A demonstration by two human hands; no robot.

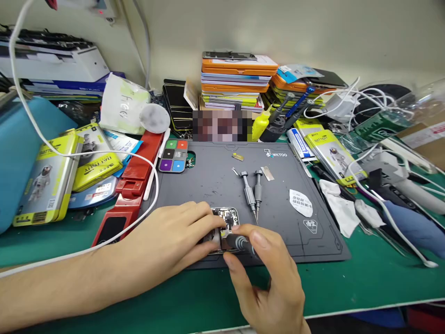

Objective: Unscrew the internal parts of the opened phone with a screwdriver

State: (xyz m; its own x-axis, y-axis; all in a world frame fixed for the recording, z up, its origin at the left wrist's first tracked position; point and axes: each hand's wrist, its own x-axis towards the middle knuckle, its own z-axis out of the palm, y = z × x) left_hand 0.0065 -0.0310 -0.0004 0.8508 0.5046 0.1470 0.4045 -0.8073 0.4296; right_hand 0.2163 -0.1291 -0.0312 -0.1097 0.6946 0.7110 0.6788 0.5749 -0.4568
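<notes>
Gripping screwdriver (239, 242), touching phone (229, 215) — curled hands (274, 269)

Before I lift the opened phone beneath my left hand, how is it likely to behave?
The opened phone is probably fragile, since its insides lie exposed. Its flat shape suggests it would slide rather than roll. Its straight edge hints at stiffness.

On the grey mat (208, 178) before me I read WKTOO; BATTERY stands on the yellow box (325, 149) to my right; on the white pouch (120, 111) I make out Fre, its ending unclear; the white sticker (301, 203) bears Chinese characters. They are too small for me
</notes>
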